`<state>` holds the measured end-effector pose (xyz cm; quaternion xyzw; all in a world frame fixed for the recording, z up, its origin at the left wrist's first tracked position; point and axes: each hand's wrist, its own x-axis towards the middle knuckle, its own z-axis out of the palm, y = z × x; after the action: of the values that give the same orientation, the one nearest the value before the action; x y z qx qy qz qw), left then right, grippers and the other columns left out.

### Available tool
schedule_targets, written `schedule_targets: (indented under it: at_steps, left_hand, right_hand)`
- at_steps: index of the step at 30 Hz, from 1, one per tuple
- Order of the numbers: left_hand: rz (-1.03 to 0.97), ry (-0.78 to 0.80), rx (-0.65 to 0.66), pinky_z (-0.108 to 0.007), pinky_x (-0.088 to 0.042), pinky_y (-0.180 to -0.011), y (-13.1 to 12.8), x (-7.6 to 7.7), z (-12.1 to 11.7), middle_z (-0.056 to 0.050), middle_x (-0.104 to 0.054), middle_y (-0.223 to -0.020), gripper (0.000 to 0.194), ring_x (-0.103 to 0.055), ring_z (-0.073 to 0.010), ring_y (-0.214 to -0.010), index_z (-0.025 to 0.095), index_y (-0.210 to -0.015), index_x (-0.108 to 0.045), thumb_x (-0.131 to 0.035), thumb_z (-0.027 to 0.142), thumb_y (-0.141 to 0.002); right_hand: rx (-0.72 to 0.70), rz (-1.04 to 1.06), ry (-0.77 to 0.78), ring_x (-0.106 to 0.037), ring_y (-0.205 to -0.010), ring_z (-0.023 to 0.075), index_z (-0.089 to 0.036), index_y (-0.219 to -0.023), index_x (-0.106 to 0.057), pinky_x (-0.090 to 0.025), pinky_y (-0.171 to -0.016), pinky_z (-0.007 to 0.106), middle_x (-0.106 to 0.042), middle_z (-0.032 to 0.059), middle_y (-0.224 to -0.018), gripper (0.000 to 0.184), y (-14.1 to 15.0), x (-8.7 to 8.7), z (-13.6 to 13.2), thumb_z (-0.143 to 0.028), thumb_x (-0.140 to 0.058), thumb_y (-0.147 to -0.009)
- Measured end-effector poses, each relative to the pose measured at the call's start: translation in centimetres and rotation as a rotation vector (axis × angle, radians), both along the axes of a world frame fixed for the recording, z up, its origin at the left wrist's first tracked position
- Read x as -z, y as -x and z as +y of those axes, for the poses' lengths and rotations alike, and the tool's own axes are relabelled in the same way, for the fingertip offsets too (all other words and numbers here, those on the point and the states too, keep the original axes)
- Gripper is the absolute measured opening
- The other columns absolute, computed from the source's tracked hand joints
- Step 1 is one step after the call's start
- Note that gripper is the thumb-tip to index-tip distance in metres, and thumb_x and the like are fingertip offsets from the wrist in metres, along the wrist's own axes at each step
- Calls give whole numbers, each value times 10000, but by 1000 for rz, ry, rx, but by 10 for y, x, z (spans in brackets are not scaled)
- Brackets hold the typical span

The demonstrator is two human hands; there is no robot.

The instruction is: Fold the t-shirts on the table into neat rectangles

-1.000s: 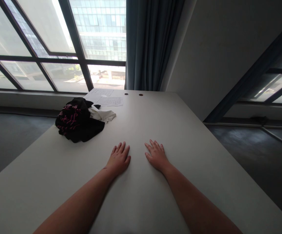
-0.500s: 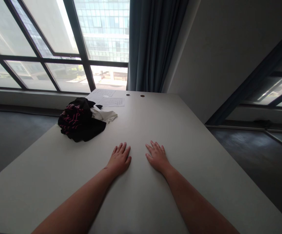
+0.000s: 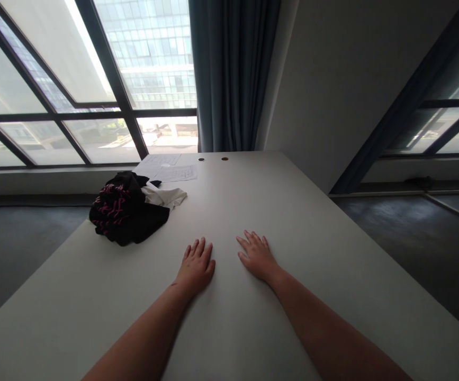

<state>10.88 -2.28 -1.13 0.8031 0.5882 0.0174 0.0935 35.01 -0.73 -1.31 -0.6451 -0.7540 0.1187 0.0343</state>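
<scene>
My left hand [image 3: 196, 265] lies palm down on the white table [image 3: 237, 206], fingers stretched out and holding nothing. To its right, a short gap away, my right hand [image 3: 256, 255] also rests flat with its fingers spread. Beyond my left hand, on the table's left side, sits a crumpled heap of black cloth [image 3: 144, 222] with pink lettering. A white cloth [image 3: 168, 196] pokes out from beside it. Neither hand touches the cloths.
Sheets of paper [image 3: 177, 172] with writing lie at the far left of the table, behind the cloths. Two round holes [image 3: 225, 159] pierce the tabletop near its far edge. A blue curtain [image 3: 233, 79] and windows [image 3: 153, 58] stand beyond.
The camera view has tilted and turned slightly, so the window, curtain and cloths appear shifted. Both hands stay flat on the table in about the same place.
</scene>
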Motion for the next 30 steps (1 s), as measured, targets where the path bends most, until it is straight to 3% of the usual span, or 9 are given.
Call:
schedule_targets:
  at_steps: [30]
  left_hand:
    - [-7, 15, -2, -477, -137, -1295, 0, -4, -1, -115, -223, -1717, 630, -176, -290, -1594, 193, -1613, -377, -396, 391, -1016]
  right_hand:
    - [8, 13, -7, -183, -1582, 302, -266, -1592, -423, -55, -1261, 544, -243, 95, -1715, 612, 1, 0, -1, -382, -451, -992]
